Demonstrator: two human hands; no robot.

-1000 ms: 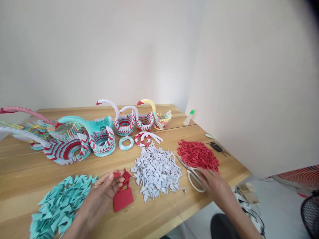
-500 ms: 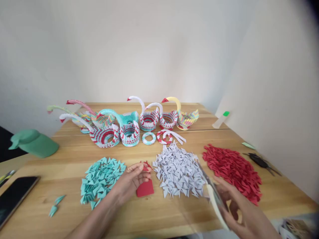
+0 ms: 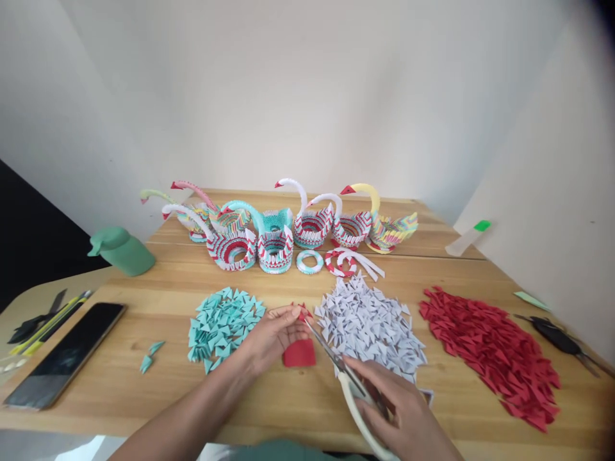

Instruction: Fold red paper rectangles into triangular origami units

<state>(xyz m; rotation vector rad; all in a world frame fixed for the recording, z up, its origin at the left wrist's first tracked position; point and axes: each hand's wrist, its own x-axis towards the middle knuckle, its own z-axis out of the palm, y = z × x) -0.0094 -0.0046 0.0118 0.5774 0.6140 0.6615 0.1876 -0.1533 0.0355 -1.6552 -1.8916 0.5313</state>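
We hold the scissors [image 3: 343,371] in our right hand [image 3: 403,416], fingers closed through the white handles, which sit at the near edge of the wooden table [image 3: 158,294]. Their long axis runs diagonally, from the handles low on the right up and leftward to the blade tips, which point toward the small piece of red paper [image 3: 302,312] and reach just beside it. Whether the blades are parted we cannot tell.

Our left hand [image 3: 273,333] pinches that small red piece between thumb and fingertips, holding it just above a flat red sheet [image 3: 298,353] that lies on the table right under the hand. So the red piece sits at the far tip of the grip, and the scissors stretch away from the right hand's grip toward it.

Taking the red sheet as our landmark: one pile of teal folded triangles [image 3: 221,318] lies just to its left, one pile of white folded triangles [image 3: 372,326] just to its right under the blades, and one pile of red folded triangles [image 3: 494,352] further right, well apart. Two stray teal triangles [image 3: 150,356] lie far left of it. Behind it stand the paper swans [image 3: 283,224], about seven, and two paper rings [image 3: 310,261] before them. A dark phone [image 3: 67,362] lies far to the left, a green capped bottle [image 3: 122,251] behind that, and a second pair of black-handled scissors [image 3: 560,336] past the red pile.
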